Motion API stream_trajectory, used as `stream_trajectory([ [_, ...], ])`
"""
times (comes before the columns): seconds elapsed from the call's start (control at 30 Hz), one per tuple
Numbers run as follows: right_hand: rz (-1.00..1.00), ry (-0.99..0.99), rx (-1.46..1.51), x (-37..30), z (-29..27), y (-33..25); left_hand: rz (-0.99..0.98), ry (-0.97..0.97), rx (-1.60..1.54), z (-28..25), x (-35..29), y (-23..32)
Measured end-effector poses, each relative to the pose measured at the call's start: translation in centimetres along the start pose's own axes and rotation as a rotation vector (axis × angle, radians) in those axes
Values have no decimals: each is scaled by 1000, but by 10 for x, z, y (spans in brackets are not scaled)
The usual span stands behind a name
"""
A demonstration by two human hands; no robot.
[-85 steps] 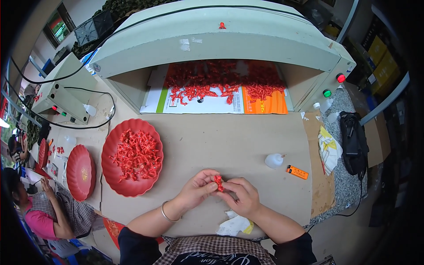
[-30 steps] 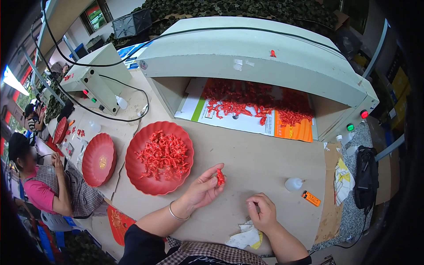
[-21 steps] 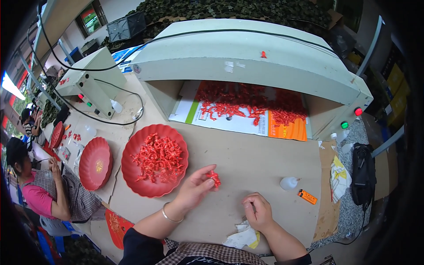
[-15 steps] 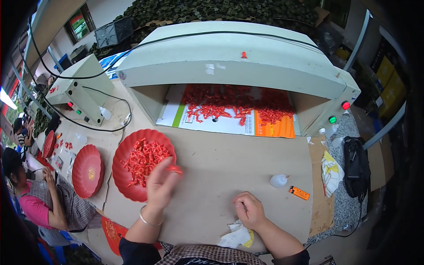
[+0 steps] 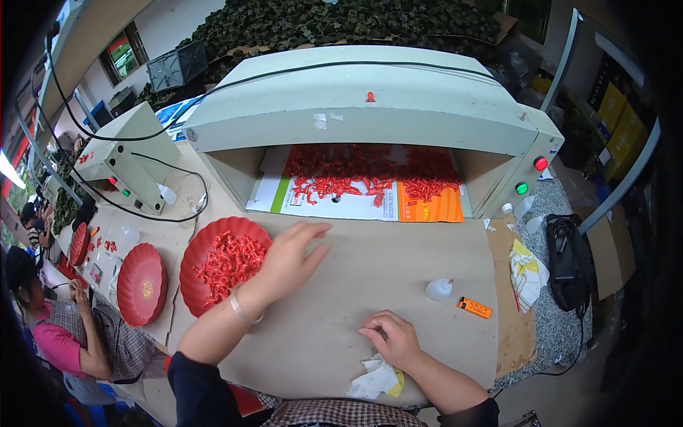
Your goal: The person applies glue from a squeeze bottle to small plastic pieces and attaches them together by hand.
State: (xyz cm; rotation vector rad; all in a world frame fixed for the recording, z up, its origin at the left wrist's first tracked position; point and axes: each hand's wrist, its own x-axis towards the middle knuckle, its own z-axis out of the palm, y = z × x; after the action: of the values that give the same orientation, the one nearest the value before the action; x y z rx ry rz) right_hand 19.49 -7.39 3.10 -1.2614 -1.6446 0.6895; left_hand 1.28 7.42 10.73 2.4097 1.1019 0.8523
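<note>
Okay, we have a pale cabinet (image 5: 356,78) across the far side of the table (image 5: 341,267), black cable (image 5: 299,69) over its top. Small red pieces (image 5: 231,262) sit in two lots: heaped in our scalloped bowl (image 5: 190,269), and spread on printed cardboard (image 5: 371,206) inside the cabinet. The deeper ones are in shadow, so we probably can't separate them reliably. On our right: white squeeze bottle (image 5: 439,290), orange oblong (image 5: 475,307) just beside it; farther out, a patterned cloth (image 5: 528,274) near a black bag (image 5: 568,256). Co-worker (image 5: 71,341) at left, by a second bowl (image 5: 142,288).

Our left wrist crosses the first bowl's lower right and hides some of its rim. Left hand (image 5: 288,263): back up, fingers reaching forward-right, thumb well apart, nothing visible in its grip. Right hand (image 5: 393,338): low, loosely curled, just above a crumpled cloth (image 5: 377,378); contents hidden, can't tell.
</note>
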Motion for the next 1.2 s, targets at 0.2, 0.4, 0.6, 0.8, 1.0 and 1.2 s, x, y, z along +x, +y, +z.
stream_trajectory([
  [0.2, -66, 43, -35, 3, -3, 0, -124, -52, -35, 88, 85, -25],
  [0.4, -37, 66, -33, 4, -7, 0, -310, -42, 113, 131, 115, -34],
  [0.6, -3, 108, -14, 1, -12, 0, -54, 62, 257, 140, 94, -17],
  [0.8, -72, 99, -65, -2, -15, -1, -46, -17, -410, 109, 26, 9],
  [1.0, -112, 377, -15, -3, -54, -5, -587, -327, -1241, 67, -63, 28],
  [1.2, 125, 592, 82, -11, -89, 6, -666, -233, -1447, 61, -107, 23],
])
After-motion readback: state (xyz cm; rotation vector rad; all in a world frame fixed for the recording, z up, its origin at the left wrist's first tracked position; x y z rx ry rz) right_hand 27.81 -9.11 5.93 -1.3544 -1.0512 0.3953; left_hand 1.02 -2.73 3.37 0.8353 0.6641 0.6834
